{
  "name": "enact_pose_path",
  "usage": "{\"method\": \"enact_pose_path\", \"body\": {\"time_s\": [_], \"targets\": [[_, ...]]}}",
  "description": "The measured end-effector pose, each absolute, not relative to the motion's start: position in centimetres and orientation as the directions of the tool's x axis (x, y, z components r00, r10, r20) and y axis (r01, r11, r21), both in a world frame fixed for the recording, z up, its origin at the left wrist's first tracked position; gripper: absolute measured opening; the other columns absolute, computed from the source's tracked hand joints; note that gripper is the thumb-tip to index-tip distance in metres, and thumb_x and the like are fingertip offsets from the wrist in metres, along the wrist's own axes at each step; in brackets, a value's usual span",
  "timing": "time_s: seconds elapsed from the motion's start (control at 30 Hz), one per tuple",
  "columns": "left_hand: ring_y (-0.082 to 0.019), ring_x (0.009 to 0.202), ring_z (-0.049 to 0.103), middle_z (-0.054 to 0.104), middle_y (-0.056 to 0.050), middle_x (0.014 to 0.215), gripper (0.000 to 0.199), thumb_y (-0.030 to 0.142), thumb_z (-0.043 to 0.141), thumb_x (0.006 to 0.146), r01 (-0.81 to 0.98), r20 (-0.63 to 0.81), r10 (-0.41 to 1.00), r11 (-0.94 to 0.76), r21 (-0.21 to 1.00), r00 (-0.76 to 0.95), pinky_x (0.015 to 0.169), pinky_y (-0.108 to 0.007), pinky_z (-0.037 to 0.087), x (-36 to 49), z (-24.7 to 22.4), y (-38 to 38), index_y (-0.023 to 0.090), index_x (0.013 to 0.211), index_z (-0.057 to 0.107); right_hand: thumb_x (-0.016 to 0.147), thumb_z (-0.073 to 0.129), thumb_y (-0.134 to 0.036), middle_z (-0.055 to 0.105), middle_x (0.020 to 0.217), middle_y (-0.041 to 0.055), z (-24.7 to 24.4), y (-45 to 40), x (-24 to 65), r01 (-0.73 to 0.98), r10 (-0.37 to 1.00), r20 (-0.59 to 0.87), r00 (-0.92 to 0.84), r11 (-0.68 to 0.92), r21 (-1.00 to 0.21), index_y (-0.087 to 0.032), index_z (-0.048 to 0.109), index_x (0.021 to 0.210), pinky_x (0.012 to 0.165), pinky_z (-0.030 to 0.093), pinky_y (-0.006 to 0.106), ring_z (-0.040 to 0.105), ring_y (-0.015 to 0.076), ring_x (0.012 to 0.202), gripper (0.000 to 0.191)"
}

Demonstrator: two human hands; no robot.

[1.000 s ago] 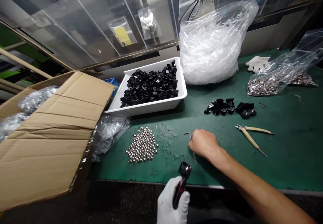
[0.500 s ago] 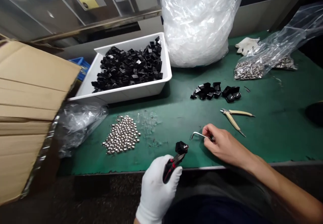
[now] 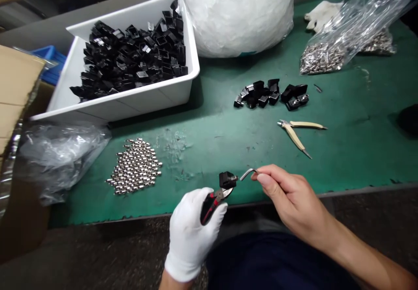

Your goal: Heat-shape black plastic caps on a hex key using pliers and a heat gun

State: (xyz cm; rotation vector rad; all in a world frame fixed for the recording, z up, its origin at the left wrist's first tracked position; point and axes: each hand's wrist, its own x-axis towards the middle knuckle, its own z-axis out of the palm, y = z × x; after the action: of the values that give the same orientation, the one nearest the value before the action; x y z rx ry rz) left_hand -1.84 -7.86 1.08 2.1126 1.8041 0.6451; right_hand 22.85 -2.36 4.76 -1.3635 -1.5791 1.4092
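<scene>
Left hand (image 3: 191, 233) grips pliers (image 3: 210, 205), right (image 3: 290, 203) raises hex key (image 3: 248, 174)

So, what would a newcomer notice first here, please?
Probably the white tray heaped with black plastic parts, upper left, and the clear bag beside it. At the front, the white-gloved left hand holds a black part in red-handled pliers, next to the hex key in the bare right hand.

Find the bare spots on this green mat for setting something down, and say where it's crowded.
Bare mat lies right of the pliers, below the bagged metal parts. Another patch sits between the white tub, black pieces and pliers. Crowded: the back, around the tub and big plastic bag.
</scene>
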Motion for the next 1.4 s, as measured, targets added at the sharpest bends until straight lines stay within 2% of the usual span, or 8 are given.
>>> {"method": "enact_pose_path", "body": {"time_s": [0.3, 0.5, 0.7, 0.93, 1.1, 1.17, 1.3, 1.4], "targets": [[-0.023, 0.092, 0.064, 0.068, -0.008, 0.102, 0.028, 0.034, 0.069, 0.090, 0.842, 0.139, 0.985, -0.163, 0.515, 0.105, 0.085, -0.036, 0.050, -1.8, 1.1, -8.0, 0.020, 0.112, 0.061, 0.106, 0.054, -0.025, 0.070, 0.091, -0.0031, 4.2, -2.6, 22.0, 0.381, 0.975, -0.026, -0.221, 0.061, -0.922, -0.026, 0.067, 0.114, 0.070, 0.045, 0.025, 0.062, 0.0127, 0.074, 0.015], [-0.022, 0.093, 0.065, 0.068, -0.007, 0.103, 0.028, 0.032, 0.069, 0.090, 0.822, 0.130, 0.987, -0.151, 0.549, 0.094, 0.085, -0.034, 0.051, -1.9, 1.2, -8.3, 0.020, 0.114, 0.061, 0.106, 0.053, -0.026, 0.071, 0.094, -0.0027, 4.4, -2.9, 21.7, 0.361, 0.968, -0.047, -0.247, 0.046, -0.931, -0.027, 0.066, 0.116, 0.072, 0.047, 0.027, 0.065, 0.0144, 0.077, 0.017], [-0.022, 0.091, 0.064, 0.068, -0.007, 0.102, 0.027, 0.032, 0.069, 0.090, 0.830, 0.120, 0.987, -0.153, 0.536, 0.105, 0.084, -0.035, 0.050, -2.0, 1.3, -8.7, 0.020, 0.113, 0.061, 0.106, 0.053, -0.023, 0.073, 0.109, -0.0008, 4.6, -2.9, 22.1, 0.384, 0.959, 0.011, -0.282, 0.123, -0.915, -0.025, 0.066, 0.121, 0.083, 0.049, 0.026, 0.068, 0.0158, 0.092, 0.020], [-0.021, 0.090, 0.066, 0.068, -0.005, 0.101, 0.027, 0.034, 0.069, 0.091, 0.816, 0.112, 0.990, -0.131, 0.563, 0.081, 0.085, -0.033, 0.050, -1.6, 1.7, -8.9, 0.022, 0.113, 0.060, 0.107, 0.051, -0.028, 0.065, 0.086, -0.0045, 4.9, -2.9, 22.2, 0.281, 0.946, -0.118, -0.302, -0.029, -0.959, -0.026, 0.067, 0.111, 0.070, 0.043, 0.024, 0.057, 0.0116, 0.074, 0.017], [-0.018, 0.087, 0.066, 0.068, -0.003, 0.098, 0.022, 0.036, 0.065, 0.094, 0.785, 0.022, 0.999, -0.046, 0.618, 0.041, 0.081, -0.028, 0.051, -0.6, 2.3, -9.2, 0.023, 0.111, 0.061, 0.109, 0.047, -0.034, 0.052, 0.074, -0.0056, 4.8, -3.5, 22.3, 0.193, 0.930, -0.191, -0.314, -0.135, -0.972, -0.026, 0.064, 0.108, 0.062, 0.036, 0.025, 0.046, 0.0115, 0.066, 0.019], [-0.017, 0.086, 0.066, 0.067, -0.002, 0.096, 0.021, 0.037, 0.065, 0.094, 0.785, 0.002, 1.000, -0.025, 0.620, 0.031, 0.080, -0.028, 0.051, -0.4, 2.3, -9.3, 0.023, 0.110, 0.061, 0.110, 0.046, -0.035, 0.049, 0.073, -0.0058, 4.8, -3.5, 22.5, 0.192, 0.928, -0.198, -0.314, -0.142, -0.971, -0.025, 0.063, 0.108, 0.062, 0.035, 0.025, 0.043, 0.0116, 0.065, 0.020], [-0.018, 0.086, 0.065, 0.067, -0.003, 0.096, 0.022, 0.037, 0.066, 0.093, 0.803, 0.007, 0.999, -0.046, 0.594, 0.052, 0.081, -0.030, 0.050, -0.4, 2.1, -9.4, 0.023, 0.110, 0.061, 0.110, 0.045, -0.036, 0.047, 0.073, -0.0055, 5.4, -3.1, 23.1, 0.247, 0.899, -0.236, -0.370, -0.150, -0.957, -0.022, 0.061, 0.093, 0.062, 0.034, 0.025, 0.040, 0.0113, 0.065, 0.027], [-0.020, 0.087, 0.065, 0.066, -0.004, 0.097, 0.023, 0.036, 0.066, 0.093, 0.809, 0.011, 0.997, -0.068, 0.584, 0.076, 0.081, -0.031, 0.050, -0.5, 1.9, -9.4, 0.023, 0.110, 0.060, 0.110, 0.044, -0.038, 0.045, 0.070, -0.0058, 5.8, -2.9, 23.5, 0.262, 0.874, -0.252, -0.415, -0.150, -0.953, -0.022, 0.058, 0.089, 0.061, 0.033, 0.025, 0.039, 0.0104, 0.062, 0.030]]}}
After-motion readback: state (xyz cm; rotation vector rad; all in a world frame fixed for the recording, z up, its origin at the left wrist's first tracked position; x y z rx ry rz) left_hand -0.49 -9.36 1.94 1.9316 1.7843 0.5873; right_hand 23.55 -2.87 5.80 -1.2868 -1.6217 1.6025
